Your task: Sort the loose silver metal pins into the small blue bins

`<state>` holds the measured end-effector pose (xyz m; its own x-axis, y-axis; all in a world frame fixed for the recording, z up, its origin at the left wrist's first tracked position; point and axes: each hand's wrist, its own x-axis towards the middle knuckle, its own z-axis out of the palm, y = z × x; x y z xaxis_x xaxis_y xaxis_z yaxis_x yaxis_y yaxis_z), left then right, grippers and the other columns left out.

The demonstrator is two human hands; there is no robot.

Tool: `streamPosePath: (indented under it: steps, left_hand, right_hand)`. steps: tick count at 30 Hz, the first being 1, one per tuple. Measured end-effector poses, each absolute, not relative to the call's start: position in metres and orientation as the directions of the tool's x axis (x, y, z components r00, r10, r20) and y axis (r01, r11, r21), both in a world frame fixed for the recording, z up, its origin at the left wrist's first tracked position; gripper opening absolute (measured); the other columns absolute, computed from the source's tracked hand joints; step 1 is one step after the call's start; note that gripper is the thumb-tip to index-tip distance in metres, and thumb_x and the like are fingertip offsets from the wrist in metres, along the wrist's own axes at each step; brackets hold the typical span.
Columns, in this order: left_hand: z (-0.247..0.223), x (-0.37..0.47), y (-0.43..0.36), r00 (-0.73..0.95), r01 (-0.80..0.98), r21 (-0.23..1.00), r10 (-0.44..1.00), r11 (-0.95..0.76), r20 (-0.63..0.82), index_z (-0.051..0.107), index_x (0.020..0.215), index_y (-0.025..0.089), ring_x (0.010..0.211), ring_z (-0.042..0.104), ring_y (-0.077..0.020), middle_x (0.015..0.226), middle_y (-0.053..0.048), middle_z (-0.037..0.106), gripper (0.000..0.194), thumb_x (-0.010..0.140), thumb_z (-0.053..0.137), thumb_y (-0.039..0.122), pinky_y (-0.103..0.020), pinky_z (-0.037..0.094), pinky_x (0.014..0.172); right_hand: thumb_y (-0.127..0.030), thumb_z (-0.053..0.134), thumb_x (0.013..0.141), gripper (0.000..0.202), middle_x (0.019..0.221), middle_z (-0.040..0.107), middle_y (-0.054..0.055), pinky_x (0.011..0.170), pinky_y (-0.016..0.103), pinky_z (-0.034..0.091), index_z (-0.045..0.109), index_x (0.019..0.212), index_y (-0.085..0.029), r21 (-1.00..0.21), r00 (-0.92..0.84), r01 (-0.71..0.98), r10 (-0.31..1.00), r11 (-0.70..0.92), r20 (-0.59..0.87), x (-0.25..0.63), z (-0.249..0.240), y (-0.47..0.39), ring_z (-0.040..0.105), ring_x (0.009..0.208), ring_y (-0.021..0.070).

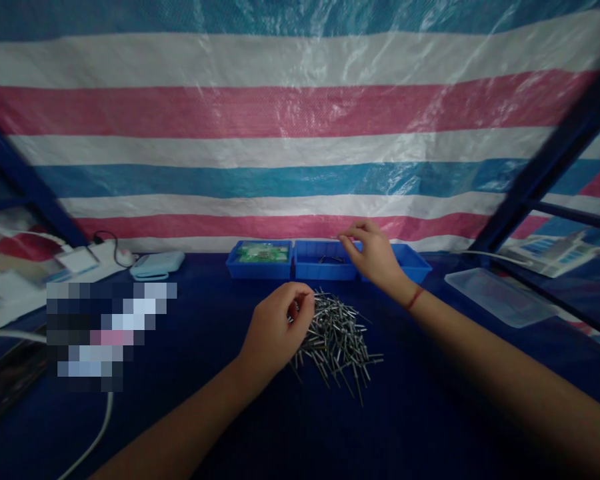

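Observation:
A heap of silvery blind rivets [337, 337], thin pins with thicker sleeves, lies on the dark blue table. At its upper left edge is my left hand [280, 323], thumb and index finger pinched together on what looks like a rivet [322, 294]. My right hand [373, 253] is raised over the middle blue bin [325, 270], its thumb and index finger closed in a pinch. Whatever is between those fingertips is too small to make out. A few rivets [331, 259] rest inside that bin.
Left of it, a blue bin [260, 270] holds green-and-clear plastic packets; another blue bin [413, 263] stands right, partly behind my right hand. A clear plastic lid [500, 297] lies at right. A light blue case [157, 265], a power strip [97, 260] and white cables occupy the left.

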<state>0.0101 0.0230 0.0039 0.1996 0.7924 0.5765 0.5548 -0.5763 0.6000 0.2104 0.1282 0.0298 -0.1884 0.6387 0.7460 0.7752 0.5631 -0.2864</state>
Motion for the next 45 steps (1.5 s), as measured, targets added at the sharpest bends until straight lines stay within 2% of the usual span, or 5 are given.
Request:
streamPosePath:
  steps: [8, 21, 28, 36, 45]
  left_hand:
    - [-0.001, 0.008, 0.029, 0.258, 0.564, 0.596, 0.807, -0.572, 0.531, 0.059, 0.084, 0.017, 0.062, 0.055, -0.0105, 0.072, 0.001, 0.061, 0.012, 0.087, 0.047, 0.019, -0.024, 0.043, 0.061]
    - [0.012, 0.001, 0.030, 0.718, 0.580, 0.305, 0.651, -0.755, 0.247, 0.059, 0.078, 0.017, 0.073, 0.053, -0.0147, 0.078, -0.001, 0.058, 0.012, 0.076, 0.049, 0.011, -0.027, 0.042, 0.066]
    - [0.013, -0.001, 0.032, 0.678, 0.649, 0.248, 0.694, -0.720, 0.240, 0.059, 0.090, 0.017, 0.075, 0.053, -0.0155, 0.079, -0.002, 0.058, 0.018, 0.077, 0.047, 0.013, -0.028, 0.041, 0.068]
    - [0.026, -0.008, 0.029, 0.669, 0.716, 0.243, 0.743, -0.654, 0.025, 0.065, 0.074, 0.019, 0.060, 0.053, -0.0108, 0.074, 0.001, 0.058, 0.018, 0.076, 0.047, 0.017, -0.023, 0.036, 0.056]
    - [0.022, -0.006, 0.027, 0.675, 0.721, 0.198, 0.738, -0.664, 0.018, 0.069, 0.082, 0.023, 0.065, 0.058, -0.0128, 0.079, 0.000, 0.062, 0.018, 0.075, 0.052, 0.018, -0.023, 0.038, 0.057]
  right_hand:
    - [-0.024, 0.052, 0.082, 0.019, 0.089, 0.063, 0.012, 0.084, 0.043, 0.045, 0.069, 0.085, -0.014, -0.266, -0.243, 0.796, 0.689, 0.544, 0.683, 0.210, 0.023, 0.116, 0.059, 0.089, 0.0261]
    - [-0.022, 0.052, 0.083, 0.015, 0.090, 0.065, 0.007, 0.075, 0.037, 0.049, 0.066, 0.083, -0.018, -0.488, -0.247, 0.688, 0.806, 0.537, 0.539, 0.235, -0.006, 0.051, 0.061, 0.084, 0.0201]
    - [-0.019, 0.051, 0.084, 0.015, 0.091, 0.063, 0.007, 0.081, 0.035, 0.048, 0.065, 0.084, -0.017, -0.473, -0.320, 0.649, 0.778, 0.596, 0.540, 0.229, -0.003, 0.042, 0.060, 0.087, 0.0185]
    - [-0.018, 0.049, 0.084, 0.016, 0.093, 0.063, 0.007, 0.076, 0.034, 0.050, 0.065, 0.087, -0.018, -0.463, -0.389, 0.622, 0.762, 0.632, 0.518, 0.223, 0.001, 0.033, 0.061, 0.085, 0.0185]
    - [-0.018, 0.049, 0.084, 0.016, 0.095, 0.062, 0.007, 0.078, 0.036, 0.051, 0.064, 0.088, -0.019, -0.457, -0.405, 0.608, 0.748, 0.650, 0.526, 0.221, 0.001, 0.029, 0.060, 0.087, 0.0192]
